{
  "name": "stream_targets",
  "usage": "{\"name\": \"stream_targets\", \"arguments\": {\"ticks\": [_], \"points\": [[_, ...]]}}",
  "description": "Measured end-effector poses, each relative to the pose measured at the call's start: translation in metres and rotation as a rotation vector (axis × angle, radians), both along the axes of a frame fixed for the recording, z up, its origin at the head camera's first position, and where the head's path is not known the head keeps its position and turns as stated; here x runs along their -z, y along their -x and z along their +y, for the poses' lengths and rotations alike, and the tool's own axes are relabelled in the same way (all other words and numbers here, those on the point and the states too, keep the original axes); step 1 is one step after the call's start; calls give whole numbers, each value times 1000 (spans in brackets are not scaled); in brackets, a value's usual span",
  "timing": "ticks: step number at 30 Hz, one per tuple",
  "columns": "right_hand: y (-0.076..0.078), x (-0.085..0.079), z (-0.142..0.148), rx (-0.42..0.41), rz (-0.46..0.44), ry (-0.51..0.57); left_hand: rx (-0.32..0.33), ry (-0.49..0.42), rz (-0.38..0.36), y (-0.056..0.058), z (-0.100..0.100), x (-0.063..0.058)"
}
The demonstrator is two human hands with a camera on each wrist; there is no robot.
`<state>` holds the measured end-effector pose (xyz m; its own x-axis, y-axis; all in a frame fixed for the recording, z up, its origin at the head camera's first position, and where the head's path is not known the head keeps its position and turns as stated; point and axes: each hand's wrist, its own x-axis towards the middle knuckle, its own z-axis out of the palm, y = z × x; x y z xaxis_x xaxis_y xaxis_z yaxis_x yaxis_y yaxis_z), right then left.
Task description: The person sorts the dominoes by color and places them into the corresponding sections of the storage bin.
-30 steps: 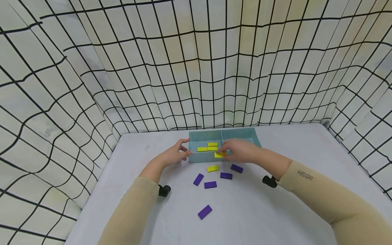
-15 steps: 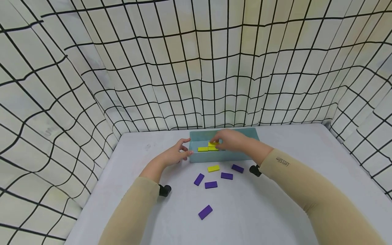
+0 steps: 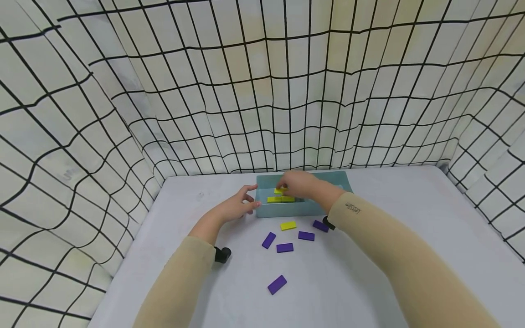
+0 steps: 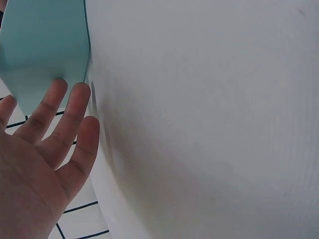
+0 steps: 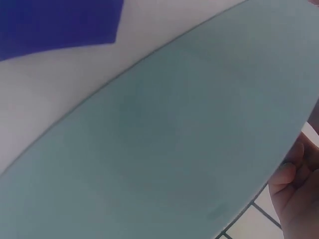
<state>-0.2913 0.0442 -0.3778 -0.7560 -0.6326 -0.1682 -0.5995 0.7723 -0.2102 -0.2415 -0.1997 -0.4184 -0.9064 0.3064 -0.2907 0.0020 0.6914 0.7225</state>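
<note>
A light-blue divided box (image 3: 287,210) stands at the back of the table, its left compartment holding yellow blocks (image 3: 274,199). My right hand (image 3: 302,183) reaches over the front wall into that compartment. Its fingertips pinch a flat yellow block (image 3: 280,191) behind the two front ones; part of it is covered by the fingers. At the box's left end is my left hand (image 3: 233,207), thumb and forefinger against the wall. The left wrist view shows its fingers (image 4: 75,104) spread and fairly straight beside the box. In the right wrist view the box's front wall (image 5: 164,129) hides much of the right hand (image 5: 301,191).
One yellow block (image 3: 288,226) lies in front of the box. Several purple blocks are scattered nearer, including one (image 3: 285,248) in the middle and one (image 3: 277,284) closest to me. Black-gridded white cloth (image 3: 246,105) walls the table's back and sides.
My right hand has carried a yellow block from the box's front wall leftward and inward, into the left compartment. The left hand has stayed at the box's left end.
</note>
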Motion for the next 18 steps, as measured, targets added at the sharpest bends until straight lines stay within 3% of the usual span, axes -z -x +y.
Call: {"name": "stream_targets", "arguments": {"ticks": [11, 18], "points": [[12, 10, -17, -36, 89, -135, -4, 4, -4, 2, -1, 2], [17, 14, -25, -9, 48, -168, -2, 10, -14, 0, 0, 0]]}}
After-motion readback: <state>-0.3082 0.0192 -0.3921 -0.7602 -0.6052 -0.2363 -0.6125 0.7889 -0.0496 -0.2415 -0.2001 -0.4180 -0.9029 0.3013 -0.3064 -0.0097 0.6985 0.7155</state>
